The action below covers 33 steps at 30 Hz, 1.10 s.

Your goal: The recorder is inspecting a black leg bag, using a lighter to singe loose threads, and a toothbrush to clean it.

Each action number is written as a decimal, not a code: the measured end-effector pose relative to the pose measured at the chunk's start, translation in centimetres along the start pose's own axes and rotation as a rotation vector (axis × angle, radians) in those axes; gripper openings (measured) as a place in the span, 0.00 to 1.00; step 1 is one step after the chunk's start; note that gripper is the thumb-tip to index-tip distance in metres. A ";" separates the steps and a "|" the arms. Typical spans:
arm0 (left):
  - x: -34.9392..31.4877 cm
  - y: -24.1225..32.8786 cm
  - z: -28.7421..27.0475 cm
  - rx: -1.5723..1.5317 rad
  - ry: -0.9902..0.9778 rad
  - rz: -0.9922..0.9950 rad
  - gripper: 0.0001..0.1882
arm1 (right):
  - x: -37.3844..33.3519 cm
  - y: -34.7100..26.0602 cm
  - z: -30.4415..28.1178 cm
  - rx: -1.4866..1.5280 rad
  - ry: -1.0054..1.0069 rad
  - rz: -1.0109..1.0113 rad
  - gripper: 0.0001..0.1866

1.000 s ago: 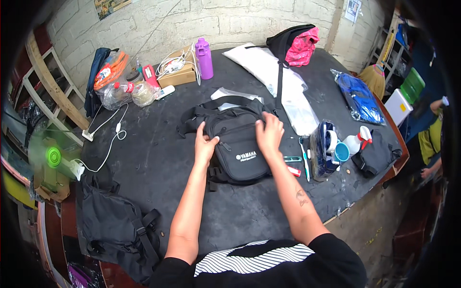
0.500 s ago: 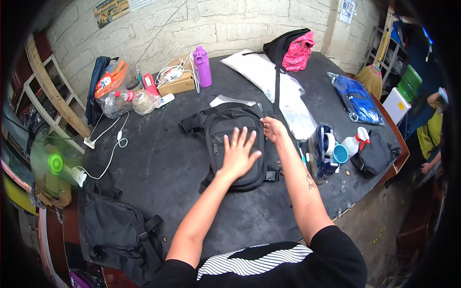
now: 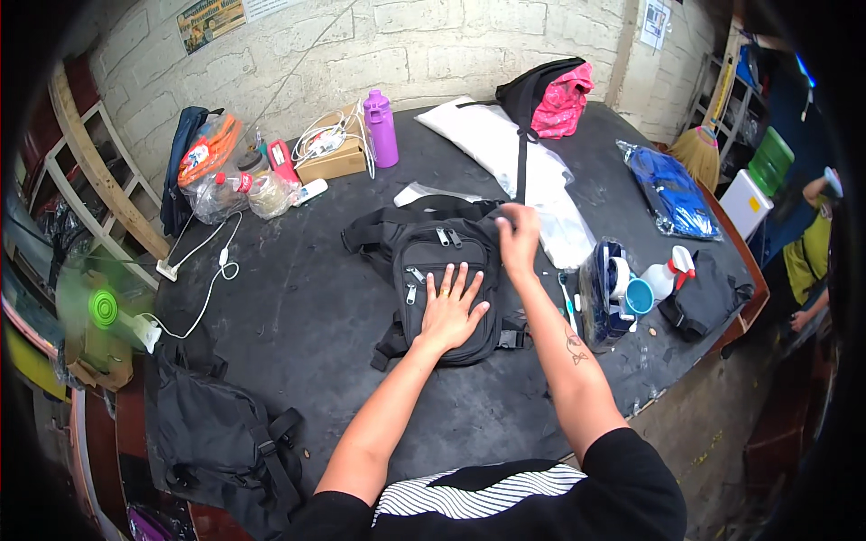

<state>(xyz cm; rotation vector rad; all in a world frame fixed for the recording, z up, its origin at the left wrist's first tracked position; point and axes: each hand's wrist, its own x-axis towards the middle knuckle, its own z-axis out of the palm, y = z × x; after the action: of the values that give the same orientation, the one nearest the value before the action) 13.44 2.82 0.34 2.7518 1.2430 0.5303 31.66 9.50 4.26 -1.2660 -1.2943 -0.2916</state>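
Observation:
A black bag [image 3: 444,252] with zipped front pockets lies on the dark table in front of me. My left hand [image 3: 453,309] rests flat on its lower front, fingers spread. At the bag's upper right corner, my right hand [image 3: 520,236] is closed on the edge of its black fabric; the exact part gripped is hidden behind the fingers. Silver zipper pulls [image 3: 448,237] show at the top of the front, and another pair sits left of my left fingertips. A side-release buckle [image 3: 512,339] sticks out at the lower right. Straps spread out at the bag's upper left.
Behind lie a white plastic-wrapped bundle [image 3: 492,135] and a pink-and-black bag [image 3: 561,99]. A purple bottle [image 3: 381,131] stands by a cardboard box [image 3: 332,160]. Rightward are a toothbrush [image 3: 567,302], a blue cup [image 3: 639,295] and a spray bottle [image 3: 669,270]. Another black bag [image 3: 216,433] lies near left.
My left hand has slid slightly down and right on the bag, uncovering more zipper pulls. My right hand has risen and its fingers have curled in at the bag's corner.

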 end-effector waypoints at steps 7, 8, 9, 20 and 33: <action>0.0 0.5 -0.1 0.006 0.025 -0.011 0.32 | 1.3 -0.7 0.9 -0.481 -0.587 -0.393 0.08; -0.1 0.5 -0.1 0.000 0.023 -0.019 0.32 | 1.5 -0.9 0.9 -0.475 -0.585 -0.397 0.08; -0.1 0.4 0.0 -0.005 0.032 -0.020 0.32 | 1.7 -1.0 0.8 -0.448 -0.554 -0.486 0.07; -0.2 0.3 0.0 -0.063 0.003 -0.036 0.33 | 0.2 0.1 -0.5 -0.622 -0.671 -0.409 0.12; 0.1 0.3 0.0 -0.112 -0.053 -0.049 0.32 | 1.0 1.9 4.3 -0.793 -0.886 -0.231 0.08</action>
<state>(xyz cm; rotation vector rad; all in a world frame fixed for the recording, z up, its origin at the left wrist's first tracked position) 13.73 2.65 0.42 2.6191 1.2257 0.5027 31.08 14.11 3.08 -2.0387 -2.2134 -0.4588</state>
